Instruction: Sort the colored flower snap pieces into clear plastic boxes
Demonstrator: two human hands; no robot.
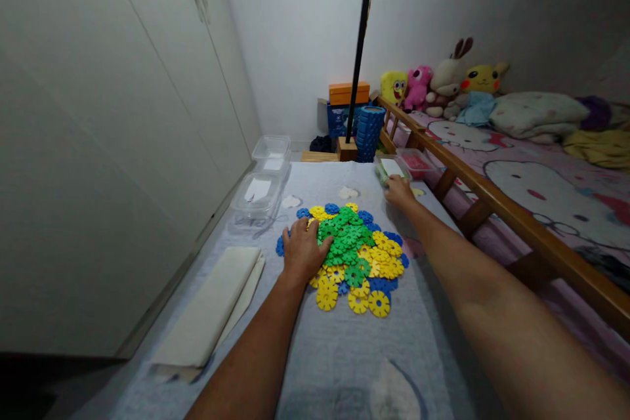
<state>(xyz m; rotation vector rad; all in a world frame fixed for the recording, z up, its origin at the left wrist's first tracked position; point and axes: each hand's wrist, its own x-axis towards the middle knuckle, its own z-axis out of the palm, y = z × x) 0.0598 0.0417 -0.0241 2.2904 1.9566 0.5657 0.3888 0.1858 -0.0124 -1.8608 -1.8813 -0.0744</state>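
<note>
A heap of flat plastic snowflake discs (352,256), green on top with yellow and blue around, lies on a grey-blue mat (344,354). My left hand (302,251) rests palm down on the heap's left edge, fingers curled over some discs. My right hand (398,191) reaches far forward and touches a clear plastic box (391,169) with green pieces in it at the mat's far right. Its fingers are hidden behind the hand.
A second clear box with red contents (416,163) sits beside the first. Empty clear containers (263,177) stand at the far left. Folded white cloth (216,302) lies at left. A wooden bed rail (492,200) runs along the right. A black pole (361,46) and blue roller (370,133) stand beyond.
</note>
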